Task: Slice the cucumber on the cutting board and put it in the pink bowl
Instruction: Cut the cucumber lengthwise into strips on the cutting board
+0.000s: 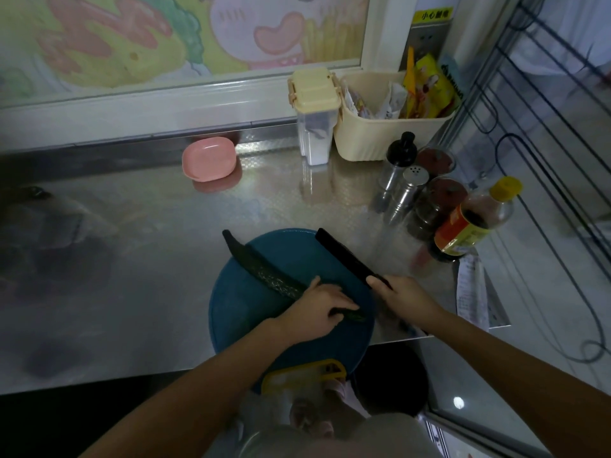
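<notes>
L hand lies over the near end of the cucumber, thumb on the far side, fingers curled across the top, holding it down on the cutting board. R hand is wrapped round the handle of the knife, at the board's right edge. The black blade points away from the person over the board's far-right rim; can't tell if it touches the board. Blade and cucumber are apart, roughly parallel.

Cucumber looks whole and lies diagonally across the board, w/ its far tip sticking out past the board's far-left rim and its near tip poking out from under the L fingers. Board is round and blue w/ a yellow handle on its near side, overhanging the near edge of the steel counter.

Pink bowl sits well beyond the board, far-left of it, near the back wall. Beyond the board to the far right: a cream-lidded container and a cream basket of packets. Right of the board: a steel shaker, dark bottles and jars, and a yellow-cap sauce bottle. A paper slip lies just right of the R hand.
</notes>
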### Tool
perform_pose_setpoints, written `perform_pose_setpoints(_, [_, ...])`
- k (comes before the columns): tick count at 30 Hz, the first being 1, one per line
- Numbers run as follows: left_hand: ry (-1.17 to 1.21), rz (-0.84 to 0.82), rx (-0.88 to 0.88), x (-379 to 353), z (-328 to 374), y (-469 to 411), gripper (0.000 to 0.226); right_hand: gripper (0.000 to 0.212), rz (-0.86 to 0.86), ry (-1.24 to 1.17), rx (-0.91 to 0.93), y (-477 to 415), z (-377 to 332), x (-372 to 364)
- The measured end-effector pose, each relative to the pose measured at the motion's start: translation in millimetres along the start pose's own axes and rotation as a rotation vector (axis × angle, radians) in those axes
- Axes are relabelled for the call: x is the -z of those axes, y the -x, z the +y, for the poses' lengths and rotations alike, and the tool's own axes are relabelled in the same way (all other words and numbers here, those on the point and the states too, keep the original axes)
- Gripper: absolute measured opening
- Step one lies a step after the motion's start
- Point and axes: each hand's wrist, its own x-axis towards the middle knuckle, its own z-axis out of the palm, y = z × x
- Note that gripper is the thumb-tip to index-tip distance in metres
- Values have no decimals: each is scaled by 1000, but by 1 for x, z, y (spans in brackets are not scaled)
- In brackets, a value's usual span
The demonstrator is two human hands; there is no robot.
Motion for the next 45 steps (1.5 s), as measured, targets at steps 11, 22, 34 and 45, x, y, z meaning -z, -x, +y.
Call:
perform_pose_setpoints(11, [392, 621, 1132, 49, -29, 8, 109, 34, 57, 317, -71, 0, -5, -18])
perform_pose_setpoints(22, [346, 296, 781, 134, -42, 0, 85, 38, 71, 258, -93, 5, -11, -25])
perform_pose_setpoints(34, [-124, -154, 480, 70, -45, 13, 77, 48, 86, -483, -166, 11, -22, -29])
perform_pose_setpoints(45, [-239, 203, 395, 30, -37, 10, 60, 35, 115, 47, -73, 22, -35, -63])
